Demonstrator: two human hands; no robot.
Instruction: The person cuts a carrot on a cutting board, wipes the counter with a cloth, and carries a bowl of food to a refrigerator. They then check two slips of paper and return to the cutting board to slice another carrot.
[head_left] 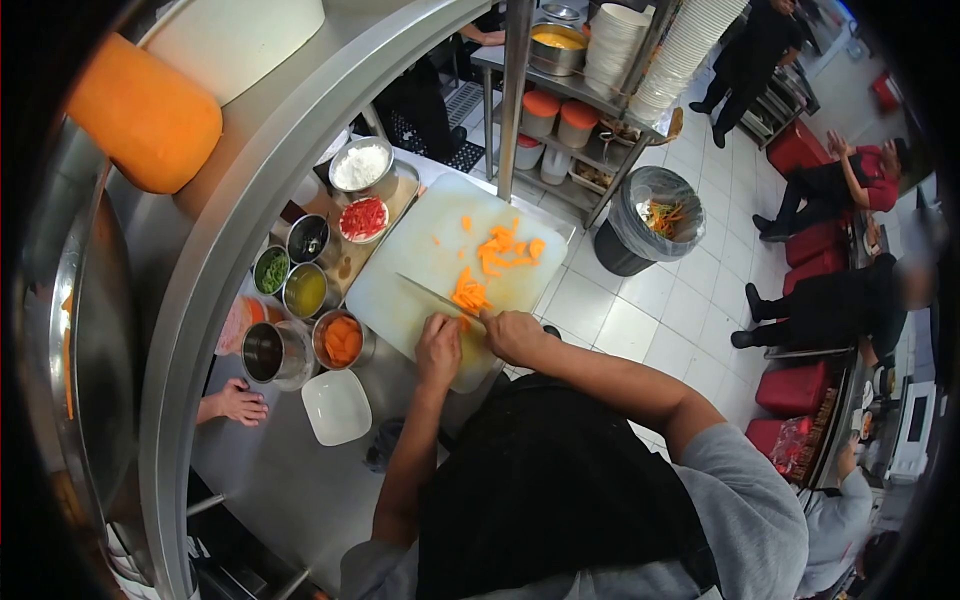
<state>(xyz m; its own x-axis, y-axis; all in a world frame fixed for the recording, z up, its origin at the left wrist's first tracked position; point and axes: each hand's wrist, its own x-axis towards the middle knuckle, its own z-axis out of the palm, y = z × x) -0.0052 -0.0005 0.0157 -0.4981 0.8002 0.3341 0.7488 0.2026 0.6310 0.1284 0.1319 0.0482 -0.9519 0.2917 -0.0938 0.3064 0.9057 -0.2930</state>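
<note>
My right hand (515, 337) is closed around the handle of a kitchen knife (430, 290), whose blade lies across a white cutting board (400, 250). My left hand (438, 348) is curled on the near side of the blade, with a carrot piece (463, 324) at its fingertips. Cut carrot pieces (470, 292) are heaped against the far side of the knife. More carrot slices (505, 248) are scattered further across the board.
Left of the board stand a bowl of carrots (342, 341), a cup of yellow liquid (305, 290), chopped red food (363, 218) and white powder (361, 166). Another person's hand (240, 402) rests near a white dish (337, 407). A lined bin (650, 220) stands beyond the board.
</note>
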